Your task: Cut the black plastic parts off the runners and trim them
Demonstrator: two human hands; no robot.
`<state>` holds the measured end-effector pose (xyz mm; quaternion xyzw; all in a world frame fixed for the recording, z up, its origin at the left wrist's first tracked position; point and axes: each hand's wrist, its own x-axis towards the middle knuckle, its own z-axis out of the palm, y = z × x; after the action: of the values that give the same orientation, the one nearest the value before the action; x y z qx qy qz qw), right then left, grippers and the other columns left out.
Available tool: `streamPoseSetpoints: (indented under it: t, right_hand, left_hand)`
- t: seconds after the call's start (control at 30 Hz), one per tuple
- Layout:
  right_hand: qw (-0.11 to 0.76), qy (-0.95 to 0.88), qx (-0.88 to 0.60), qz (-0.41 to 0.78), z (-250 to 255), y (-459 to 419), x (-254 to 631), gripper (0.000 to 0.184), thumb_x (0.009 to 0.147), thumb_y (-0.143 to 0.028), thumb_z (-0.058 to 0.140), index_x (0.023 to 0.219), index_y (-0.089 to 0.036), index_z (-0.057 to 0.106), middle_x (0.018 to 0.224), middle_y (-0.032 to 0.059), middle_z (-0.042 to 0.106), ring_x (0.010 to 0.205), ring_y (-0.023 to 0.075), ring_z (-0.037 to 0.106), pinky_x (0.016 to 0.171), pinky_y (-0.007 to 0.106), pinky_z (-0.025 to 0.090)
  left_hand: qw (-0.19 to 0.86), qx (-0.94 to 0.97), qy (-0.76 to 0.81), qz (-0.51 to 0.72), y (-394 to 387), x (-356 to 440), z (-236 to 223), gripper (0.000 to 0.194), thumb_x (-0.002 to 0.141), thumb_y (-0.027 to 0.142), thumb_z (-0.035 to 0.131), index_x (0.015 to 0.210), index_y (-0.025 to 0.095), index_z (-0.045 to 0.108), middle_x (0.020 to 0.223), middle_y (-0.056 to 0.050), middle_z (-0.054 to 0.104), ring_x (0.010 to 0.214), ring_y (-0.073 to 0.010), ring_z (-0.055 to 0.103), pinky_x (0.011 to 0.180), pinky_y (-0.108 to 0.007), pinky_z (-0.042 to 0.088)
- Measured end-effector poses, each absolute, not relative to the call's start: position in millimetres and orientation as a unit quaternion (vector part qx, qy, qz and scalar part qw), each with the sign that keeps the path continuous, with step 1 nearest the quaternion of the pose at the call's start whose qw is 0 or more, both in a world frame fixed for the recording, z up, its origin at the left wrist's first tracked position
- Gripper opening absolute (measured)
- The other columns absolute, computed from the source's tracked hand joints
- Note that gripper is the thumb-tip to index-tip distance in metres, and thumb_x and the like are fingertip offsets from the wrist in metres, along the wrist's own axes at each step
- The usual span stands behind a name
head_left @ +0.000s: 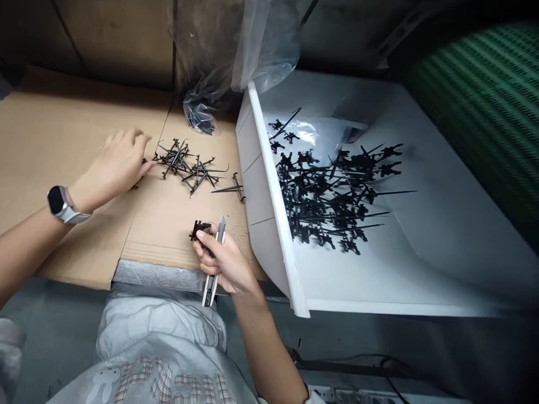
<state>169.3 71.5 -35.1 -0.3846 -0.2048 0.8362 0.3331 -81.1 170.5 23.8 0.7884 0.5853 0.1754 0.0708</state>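
My right hand is clamping a utility knife and a small black part above the cardboard. My left hand is hovering or resting, I cannot tell which, beside the loose black pieces; its grip I cannot make out.

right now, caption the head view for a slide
Right hand holding knife and black part, left hand beside loose pile, white bin alongside
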Motion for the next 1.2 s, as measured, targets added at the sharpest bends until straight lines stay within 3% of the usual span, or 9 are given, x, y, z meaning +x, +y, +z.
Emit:
streamPoseSetpoints:
  t: [0.07, 0.13, 0.23, 0.4, 0.6, 0.77, 0.9, 1.0, 1.2]
  right_hand:
    - [0.319, -0.208, -0.373, 0.846, -36, 70, 174, 0.056, 0.075, -0.041, 0.096, 0.084, -0.026, 0.043, 0.061, -0.0118, 0.057, 0.041, -0.0003, 0.02, 0.038, 0.011, 0.009]
    - [0.299, -0.214, -0.357, 0.859, -35, 69, 177, 0.054, 0.077, -0.044, 0.094, 0.085, -0.026, 0.044, 0.06, -0.0127, 0.055, 0.041, -0.0001, 0.018, 0.037, 0.011, 0.01]
    - [0.265, -0.224, -0.333, 0.877, -33, 68, 176, 0.05, 0.08, -0.048, 0.092, 0.088, -0.026, 0.048, 0.058, -0.0141, 0.051, 0.04, 0.0001, 0.015, 0.036, 0.011, 0.013]
    - [0.217, -0.245, -0.311, 0.892, -28, 65, 170, 0.046, 0.086, -0.055, 0.085, 0.092, -0.025, 0.051, 0.058, -0.0141, 0.047, 0.041, 0.0012, 0.014, 0.036, 0.012, 0.014]
    - [0.201, -0.291, -0.354, 0.866, -29, 61, 170, 0.047, 0.09, -0.067, 0.074, 0.093, -0.025, 0.052, 0.057, -0.014, 0.045, 0.041, 0.0025, 0.014, 0.036, 0.014, 0.017]
    - [0.225, -0.355, -0.437, 0.795, -32, 59, 173, 0.041, 0.095, -0.061, 0.07, 0.105, -0.023, 0.059, 0.069, -0.0081, 0.056, 0.044, 0.0058, 0.029, 0.039, 0.019, 0.027]
    - [0.228, -0.455, -0.527, 0.68, -20, 55, 179, 0.039, 0.094, -0.04, 0.076, 0.126, -0.024, 0.062, 0.11, 0.0057, 0.071, 0.084, 0.0174, 0.066, 0.074, 0.031, 0.057]
    - [0.148, -0.595, -0.578, 0.539, -6, 51, 184, 0.06, 0.101, -0.04, 0.063, 0.155, -0.022, 0.047, 0.133, 0.0155, 0.07, 0.122, 0.0324, 0.07, 0.107, 0.053, 0.056]
    - [0.127, -0.702, -0.571, 0.407, 2, 46, 192, 0.046, 0.112, -0.046, 0.046, 0.146, -0.016, 0.054, 0.123, 0.019, 0.072, 0.117, 0.0343, 0.075, 0.098, 0.052, 0.063]
  left_hand:
    - [0.081, 0.797, 0.562, 0.205, 152, -75, 20, 0.059, 0.108, 0.038, 0.062, 0.154, 0.002, 0.054, 0.156, -0.026, 0.056, 0.151, -0.0462, 0.05, 0.128, -0.068, 0.035]
    - [0.134, 0.819, 0.514, 0.218, 123, -65, 12, 0.063, 0.101, 0.045, 0.074, 0.153, 0.013, 0.059, 0.145, -0.016, 0.067, 0.134, -0.0351, 0.067, 0.12, -0.052, 0.052]
    - [0.366, 0.781, 0.434, 0.261, 74, -42, -6, 0.071, 0.101, 0.057, 0.071, 0.16, 0.022, 0.054, 0.148, -0.016, 0.07, 0.126, -0.0291, 0.074, 0.108, -0.041, 0.063]
    - [0.52, 0.575, 0.462, 0.43, 33, -7, -37, 0.05, 0.096, 0.056, 0.078, 0.138, 0.029, 0.076, 0.129, -0.008, 0.08, 0.117, -0.0218, 0.078, 0.103, -0.028, 0.062]
    - [0.477, 0.535, 0.444, 0.537, 25, -8, -45, 0.043, 0.095, 0.035, 0.084, 0.137, 0.039, 0.075, 0.139, 0.001, 0.079, 0.135, -0.0136, 0.07, 0.119, -0.019, 0.05]
    - [0.357, 0.64, 0.486, 0.476, 23, -23, -34, 0.043, 0.096, 0.024, 0.084, 0.136, 0.027, 0.069, 0.135, -0.004, 0.078, 0.135, -0.0125, 0.07, 0.118, -0.017, 0.05]
    - [0.329, 0.665, 0.496, 0.452, 22, -25, -33, 0.039, 0.098, 0.028, 0.082, 0.132, 0.021, 0.066, 0.133, -0.009, 0.078, 0.133, -0.0168, 0.072, 0.116, -0.022, 0.054]
    - [0.349, 0.675, 0.488, 0.429, 22, -23, -32, 0.038, 0.098, 0.033, 0.082, 0.131, 0.021, 0.067, 0.122, -0.008, 0.08, 0.12, -0.0184, 0.077, 0.106, -0.024, 0.06]
    - [0.363, 0.663, 0.484, 0.441, 25, -18, -31, 0.043, 0.099, 0.046, 0.075, 0.135, 0.024, 0.072, 0.113, -0.008, 0.077, 0.104, -0.0208, 0.075, 0.091, -0.028, 0.063]
